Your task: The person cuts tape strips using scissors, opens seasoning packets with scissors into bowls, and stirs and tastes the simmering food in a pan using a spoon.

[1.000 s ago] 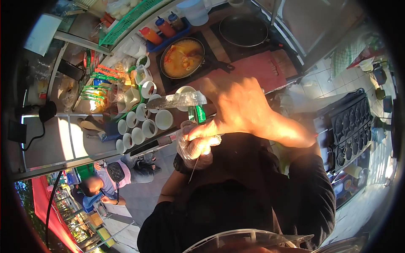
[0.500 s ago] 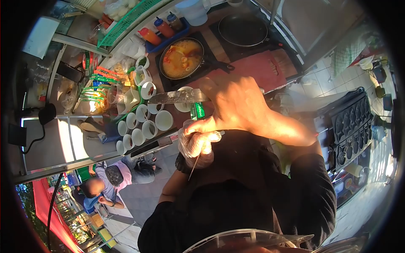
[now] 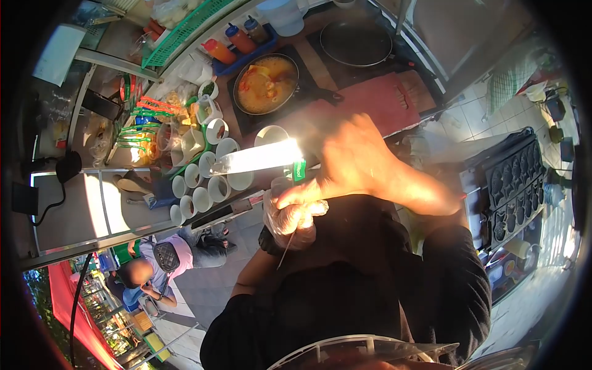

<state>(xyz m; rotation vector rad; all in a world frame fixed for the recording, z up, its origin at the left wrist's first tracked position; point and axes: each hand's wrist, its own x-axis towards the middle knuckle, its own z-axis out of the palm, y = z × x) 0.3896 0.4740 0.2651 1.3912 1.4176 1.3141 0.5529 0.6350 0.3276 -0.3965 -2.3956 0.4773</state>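
Observation:
My right hand (image 3: 354, 157), bare and a little blurred, is closed on a knife (image 3: 256, 158). The blade points left over the white cups and glares in the sunlight. Its handle is hidden by my fingers. Just below, my left hand (image 3: 290, 219) wears a clear plastic glove and is closed around a packet with a green label (image 3: 300, 169), which sticks up above the glove near the blade. The thumb of my right hand reaches down to the gloved fingers. A thin stick (image 3: 284, 251) pokes out under the glove; its other end is hidden.
A pan of orange-red, soupy food (image 3: 266, 85) sits on a burner beside a red cutting board (image 3: 376, 105). Several white cups (image 3: 201, 199) line the counter. Sauce bottles (image 3: 240, 39) stand behind. A waffle-type mold (image 3: 513, 188) is at right. Another person (image 3: 169, 256) sits beyond the counter.
The knife has tilted, its tip lower and its blade now glaring. The green-labelled packet and my gloved hand have shifted slightly right. The other person's hand has risen toward the head.

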